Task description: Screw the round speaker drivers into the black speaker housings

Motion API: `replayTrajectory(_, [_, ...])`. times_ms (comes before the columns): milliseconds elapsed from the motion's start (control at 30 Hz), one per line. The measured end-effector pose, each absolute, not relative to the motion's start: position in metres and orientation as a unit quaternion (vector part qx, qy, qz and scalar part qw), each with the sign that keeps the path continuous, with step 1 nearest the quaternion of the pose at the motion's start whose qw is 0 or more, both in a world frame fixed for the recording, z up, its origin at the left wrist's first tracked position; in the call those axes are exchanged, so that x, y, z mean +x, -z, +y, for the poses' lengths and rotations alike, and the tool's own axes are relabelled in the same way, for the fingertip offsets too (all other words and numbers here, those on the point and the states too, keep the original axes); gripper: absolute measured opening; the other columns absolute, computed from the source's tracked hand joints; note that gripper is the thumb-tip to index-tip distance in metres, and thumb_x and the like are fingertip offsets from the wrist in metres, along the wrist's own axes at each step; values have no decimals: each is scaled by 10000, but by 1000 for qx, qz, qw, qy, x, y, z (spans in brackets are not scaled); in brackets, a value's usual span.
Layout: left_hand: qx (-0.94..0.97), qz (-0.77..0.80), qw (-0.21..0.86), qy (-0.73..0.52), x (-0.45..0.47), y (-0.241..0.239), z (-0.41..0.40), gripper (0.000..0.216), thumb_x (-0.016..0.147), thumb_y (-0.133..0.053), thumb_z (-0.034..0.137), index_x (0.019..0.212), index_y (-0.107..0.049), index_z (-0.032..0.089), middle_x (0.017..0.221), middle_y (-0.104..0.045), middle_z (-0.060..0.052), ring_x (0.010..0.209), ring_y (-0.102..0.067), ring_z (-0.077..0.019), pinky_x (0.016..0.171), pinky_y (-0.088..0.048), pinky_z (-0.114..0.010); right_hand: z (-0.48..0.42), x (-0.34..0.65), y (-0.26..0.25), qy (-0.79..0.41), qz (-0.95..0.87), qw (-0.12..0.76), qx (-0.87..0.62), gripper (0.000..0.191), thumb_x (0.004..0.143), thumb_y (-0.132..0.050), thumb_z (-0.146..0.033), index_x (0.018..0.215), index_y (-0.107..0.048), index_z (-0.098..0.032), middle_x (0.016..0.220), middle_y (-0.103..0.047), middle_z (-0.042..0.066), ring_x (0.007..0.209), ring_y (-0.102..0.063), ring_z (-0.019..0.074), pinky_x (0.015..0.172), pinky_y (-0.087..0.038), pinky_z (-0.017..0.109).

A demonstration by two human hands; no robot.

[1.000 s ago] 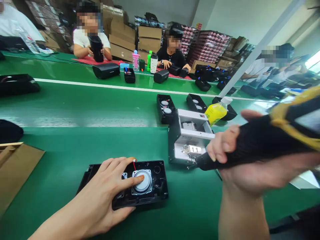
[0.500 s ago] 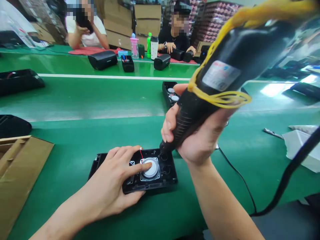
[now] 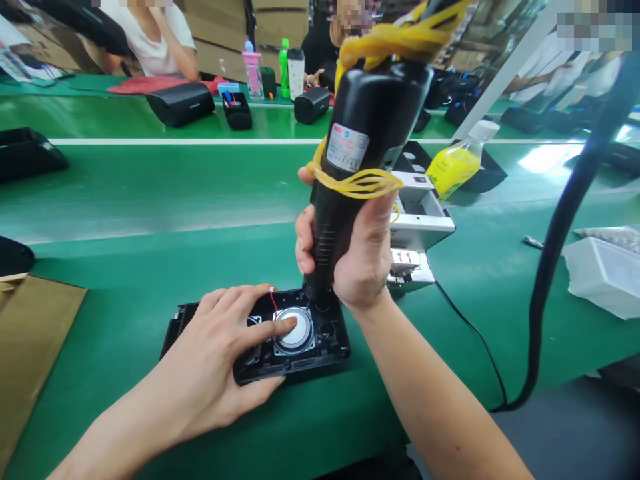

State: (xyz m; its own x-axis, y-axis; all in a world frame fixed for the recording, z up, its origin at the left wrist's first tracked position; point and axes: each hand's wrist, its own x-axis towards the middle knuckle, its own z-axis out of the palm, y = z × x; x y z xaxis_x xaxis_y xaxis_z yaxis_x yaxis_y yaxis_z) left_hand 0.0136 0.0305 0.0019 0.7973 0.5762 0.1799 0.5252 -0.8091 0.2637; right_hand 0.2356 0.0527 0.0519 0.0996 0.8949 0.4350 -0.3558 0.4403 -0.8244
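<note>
A black casing [image 3: 330, 340] lies on the green table [image 3: 430, 380] in front of the person, its inner side facing up, with a round speaker [image 3: 300, 338] in a square metal frame set into it. The left hand [image 3: 215, 347] spans the casing from its left part: the fingers reach the far edge, the index fingertip rests on the speaker's pale centre, and the thumb lies along the near side, so this grip is clasped around the casing. A thin red wire [image 3: 275, 305] with a small white connector [image 3: 272, 290] stands beside the fingertips at the far edge. The right hand's grip [image 3: 345, 247] is wrapped firmly around a black power screwdriver [image 3: 383, 100], held nearly upright and leaning a little right at the top, with yellow bands [image 3: 357, 185] looped around its body. Its lower end is at the casing's far edge, just beyond the speaker; the tip is too dark to make out against the casing. Behind the right hand stands a grey machine [image 3: 425, 230], with a yellow bottle [image 3: 456, 170] near it. A cardboard box [image 3: 43, 347] sits at the left, and a white plastic bin [image 3: 605, 273] at the right.
</note>
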Motion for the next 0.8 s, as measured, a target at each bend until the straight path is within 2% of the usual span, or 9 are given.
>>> replayTrajectory(100, [943, 292, 101, -125, 13, -2, 31, 534, 845, -775, 416, 1372, -693, 419, 1537, -531, -93, 1355, -553, -402, 1088, -439, -606, 54, 236, -48, -448, -498, 699, -250, 536, 977, -499, -796, 935, -569, -266, 659, -568, -39, 460, -493, 132, 439, -392, 283])
replayTrajectory(300, [945, 289, 94, -125, 13, -3, 32, 513, 853, -766, 428, 1361, -696, 415, 1534, -529, -96, 1355, -548, -402, 1074, -443, -607, 53, 232, -47, -438, -489, 697, -288, 630, 928, -463, -884, 873, -550, -263, 645, -546, -34, 452, -478, 135, 424, -386, 288])
replayTrajectory(400, [944, 291, 95, -121, 14, -3, 32, 515, 856, -765, 421, 1366, -692, 415, 1542, -524, -93, 1354, -547, -394, 1076, -447, -602, 51, 232, -46, -441, -488, 693, -296, 596, 957, -460, -844, 870, -557, -263, 647, -548, -36, 462, -488, 134, 431, -387, 280])
replayTrajectory(567, [943, 294, 95, -125, 14, -3, 32, 503, 860, -755, 426, 1360, -703, 420, 1546, -525, -87, 1344, -552, -398, 1086, -450, -613, 49, 237, -34, -465, -522, 680, -222, 546, 1024, -459, -748, 824, -556, -250, 711, -573, -26, 495, -507, 116, 459, -415, 263])
replayTrajectory(800, [944, 290, 99, -124, 17, -3, 32, 526, 807, -768, 346, 1328, -718, 405, 1505, -547, -96, 1328, -550, -398, 1083, -451, -623, 48, 235, -20, -495, -544, 651, -189, 518, 1030, -469, -738, 894, -577, -250, 721, -570, -16, 495, -498, 119, 430, -387, 248])
